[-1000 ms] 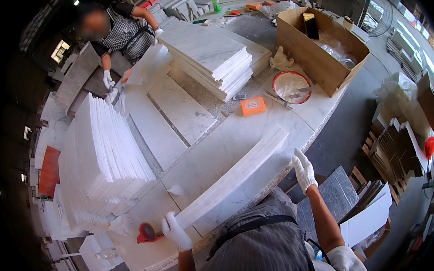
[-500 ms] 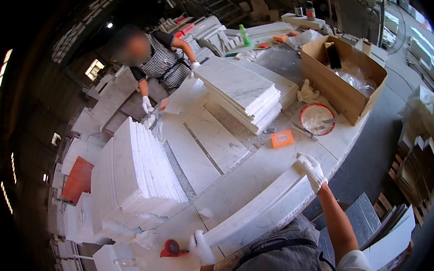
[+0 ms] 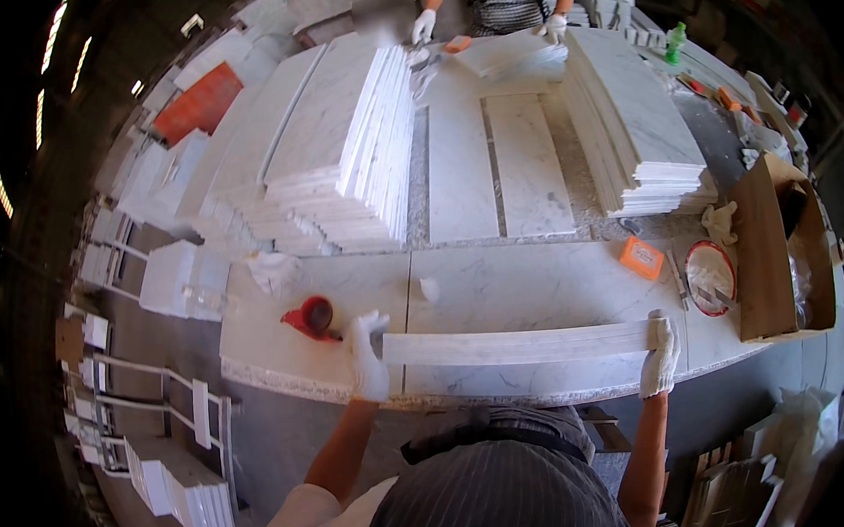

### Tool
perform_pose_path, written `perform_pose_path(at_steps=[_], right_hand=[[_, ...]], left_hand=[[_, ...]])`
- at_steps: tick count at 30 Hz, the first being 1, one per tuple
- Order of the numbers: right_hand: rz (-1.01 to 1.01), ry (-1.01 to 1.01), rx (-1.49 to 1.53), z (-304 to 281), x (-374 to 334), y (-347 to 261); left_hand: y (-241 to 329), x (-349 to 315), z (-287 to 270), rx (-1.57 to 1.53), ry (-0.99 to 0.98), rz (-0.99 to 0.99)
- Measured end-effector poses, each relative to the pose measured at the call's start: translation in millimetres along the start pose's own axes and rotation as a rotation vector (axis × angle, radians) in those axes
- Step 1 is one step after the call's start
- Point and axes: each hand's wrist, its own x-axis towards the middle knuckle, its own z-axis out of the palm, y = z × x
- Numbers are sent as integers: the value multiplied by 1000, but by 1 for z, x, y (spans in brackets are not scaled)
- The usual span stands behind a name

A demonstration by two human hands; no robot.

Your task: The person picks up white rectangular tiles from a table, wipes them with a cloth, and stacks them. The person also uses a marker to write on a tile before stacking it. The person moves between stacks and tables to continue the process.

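Observation:
A narrow bundle of white marble slabs, with fine lines along its edge, lies lengthwise near the table's front edge. Around its right end my gloved right hand is closed. My gloved left hand is at the left end with fingers stretched out, a small gap between it and the marble. Beyond that hand sits a red tape dispenser. A small white scrap lies behind the bundle. An orange box and a red-rimmed bowl of white paste, with a flat blade in it, are at the right.
Tall marble stacks stand at the back left and back right, with two flat slabs between them. A cardboard box occupies the right edge. Across the table, a co-worker's gloved hands are by another slab.
The view has swung left and levelled. My left hand has come off the bundle's left end, its fingers stretched out. My right hand stays on the right end.

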Motion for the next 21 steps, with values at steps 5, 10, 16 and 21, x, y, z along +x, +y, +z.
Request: perform_pose_path(at_steps=[5,10,16,21], right_hand=[[60,-4,42,1,3,-4],[69,-50,64,1,5,-9],[41,-71,86,-1,7,-10],[45,-69,97,1,4,-8]], left_hand=[[-15,-3,-37,-50,101,-151],[-29,-36,-44,122,-9,-133],[-4,-47,-22,310,-390,-267],[-23,-44,-16,421,-394,-85]])
